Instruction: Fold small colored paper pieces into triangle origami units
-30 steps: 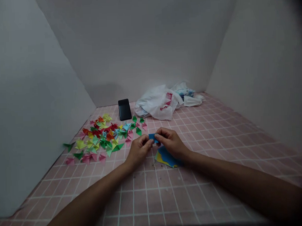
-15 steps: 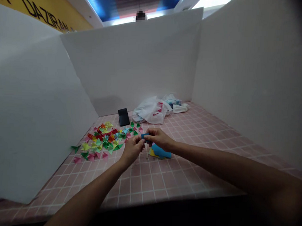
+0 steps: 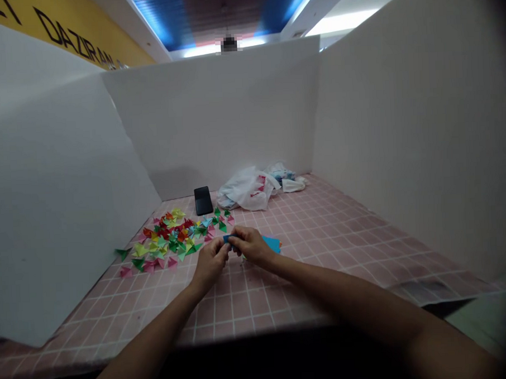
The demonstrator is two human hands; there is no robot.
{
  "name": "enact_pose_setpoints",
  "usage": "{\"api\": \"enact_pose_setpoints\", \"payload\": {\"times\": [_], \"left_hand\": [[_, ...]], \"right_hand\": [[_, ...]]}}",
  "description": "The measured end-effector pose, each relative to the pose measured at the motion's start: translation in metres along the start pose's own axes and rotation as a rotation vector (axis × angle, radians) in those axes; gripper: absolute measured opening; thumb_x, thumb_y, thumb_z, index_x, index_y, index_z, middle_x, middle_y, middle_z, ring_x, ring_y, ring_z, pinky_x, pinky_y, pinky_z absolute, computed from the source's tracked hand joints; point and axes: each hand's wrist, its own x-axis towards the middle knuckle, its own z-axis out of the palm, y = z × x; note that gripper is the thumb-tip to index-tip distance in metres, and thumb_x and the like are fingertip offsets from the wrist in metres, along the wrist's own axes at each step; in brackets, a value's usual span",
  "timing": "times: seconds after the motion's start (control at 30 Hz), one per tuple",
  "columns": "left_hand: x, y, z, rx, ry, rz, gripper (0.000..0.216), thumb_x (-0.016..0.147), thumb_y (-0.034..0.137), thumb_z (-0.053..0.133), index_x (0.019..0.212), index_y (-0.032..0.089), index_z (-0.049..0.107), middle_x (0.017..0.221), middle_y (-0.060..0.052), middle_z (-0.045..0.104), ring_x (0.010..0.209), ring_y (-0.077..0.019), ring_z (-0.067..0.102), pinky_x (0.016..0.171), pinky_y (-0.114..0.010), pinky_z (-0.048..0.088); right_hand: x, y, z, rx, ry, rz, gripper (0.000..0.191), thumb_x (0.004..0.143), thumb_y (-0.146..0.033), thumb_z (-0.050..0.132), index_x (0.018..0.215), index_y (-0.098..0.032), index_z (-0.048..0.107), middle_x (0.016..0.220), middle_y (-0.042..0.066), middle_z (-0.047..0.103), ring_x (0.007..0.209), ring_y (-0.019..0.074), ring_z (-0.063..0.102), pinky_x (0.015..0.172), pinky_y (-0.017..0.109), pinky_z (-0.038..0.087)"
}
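A small folded piece of blue paper (image 3: 227,238) is pinched between both hands above the table. My left hand (image 3: 212,260) is closed on its left side, thumb on top. My right hand (image 3: 250,245) grips it from the right, its fingers covering much of the paper. Partly hidden behind the right hand lie blue paper sheets (image 3: 272,244) on the tablecloth. To the left of my hands spreads a pile of small folded paper pieces (image 3: 171,234) in red, yellow, green, pink and light blue.
A black phone (image 3: 203,200) lies behind the paper pile. White plastic bags (image 3: 251,190) lie crumpled at the back. White panels (image 3: 216,118) wall in the back and both sides. A pink checked cloth (image 3: 322,231) covers the table.
The view has shifted slightly, so table and hands sit further left. Both hands keep hold of the blue paper, with the right hand now hiding more of the sheets behind it.
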Motion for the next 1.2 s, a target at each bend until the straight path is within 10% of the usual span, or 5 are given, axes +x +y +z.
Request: {"api": "enact_pose_setpoints", "payload": {"times": [1.2], "left_hand": [[0.024,-0.032,0.023,-0.358,0.029,-0.129,0.031,0.087,0.047,0.057,0.074,0.019,0.054,0.061,0.002,0.059,0.049,-0.0116,0.055,0.051,-0.024,0.044]], "right_hand": [[0.003,0.013,-0.024,-0.330,-0.030,0.126,0.031,0.086,-0.043,0.055,0.064,-0.020,0.052,0.054,-0.003,0.047,0.050,0.0126,0.041,0.049,0.026,0.033]]}}
